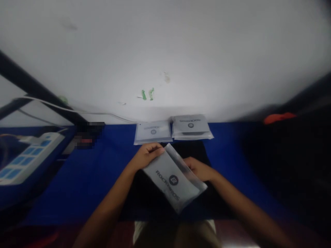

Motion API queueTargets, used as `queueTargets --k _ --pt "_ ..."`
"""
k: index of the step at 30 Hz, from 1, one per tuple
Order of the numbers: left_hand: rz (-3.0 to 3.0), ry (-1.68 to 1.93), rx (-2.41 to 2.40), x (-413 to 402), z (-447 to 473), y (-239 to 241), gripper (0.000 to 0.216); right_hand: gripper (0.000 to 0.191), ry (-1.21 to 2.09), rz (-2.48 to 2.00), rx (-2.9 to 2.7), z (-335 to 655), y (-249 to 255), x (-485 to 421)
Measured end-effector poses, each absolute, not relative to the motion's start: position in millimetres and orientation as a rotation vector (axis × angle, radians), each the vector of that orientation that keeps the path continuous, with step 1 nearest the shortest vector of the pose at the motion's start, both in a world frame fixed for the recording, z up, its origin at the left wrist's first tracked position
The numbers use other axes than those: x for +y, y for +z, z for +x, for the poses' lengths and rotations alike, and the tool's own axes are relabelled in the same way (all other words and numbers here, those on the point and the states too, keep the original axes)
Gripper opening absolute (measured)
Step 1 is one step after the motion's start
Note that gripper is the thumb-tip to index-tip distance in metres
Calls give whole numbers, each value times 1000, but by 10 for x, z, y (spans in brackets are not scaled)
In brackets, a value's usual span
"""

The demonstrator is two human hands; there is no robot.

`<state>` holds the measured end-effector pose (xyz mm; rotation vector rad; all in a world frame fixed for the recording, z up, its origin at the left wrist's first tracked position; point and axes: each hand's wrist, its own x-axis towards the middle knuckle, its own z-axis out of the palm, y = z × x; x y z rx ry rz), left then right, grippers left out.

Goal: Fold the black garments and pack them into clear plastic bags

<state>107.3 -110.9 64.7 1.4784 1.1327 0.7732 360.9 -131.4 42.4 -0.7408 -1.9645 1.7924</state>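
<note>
Both my hands hold a grey plastic pouch (173, 182) with a round logo and dark lettering, tilted above a black mat (152, 203) on the blue table. My left hand (148, 155) grips the pouch's upper left edge with curled fingers. My right hand (198, 168) is partly hidden behind the pouch's right side, fingers closed on it. Two more grey pouches lie flat at the table's back edge: one on the left (153, 132) and a small stack on the right (191, 126).
A blue table (85, 179) runs up to a white wall (165, 51) with green marks. A white and blue power strip (28, 156) sits at the left with cables. A dark mass with an orange object (279, 117) fills the right side.
</note>
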Motion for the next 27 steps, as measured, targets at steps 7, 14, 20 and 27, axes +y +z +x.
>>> queueTargets --k 7,14,20,27 --pt "1304 708 837 -1026 968 543 39 32 1593 -947 -1349 3717 382 -1244" --pt "1380 336 779 -1084 1030 496 26 27 1527 -1029 -1129 3680 325 -1204" --pt "1011 966 977 -948 859 496 27 25 1546 -1051 -864 3720 471 -1185" --pt "785 1113 762 -914 945 462 44 32 1566 -975 -781 3650 471 -1212"
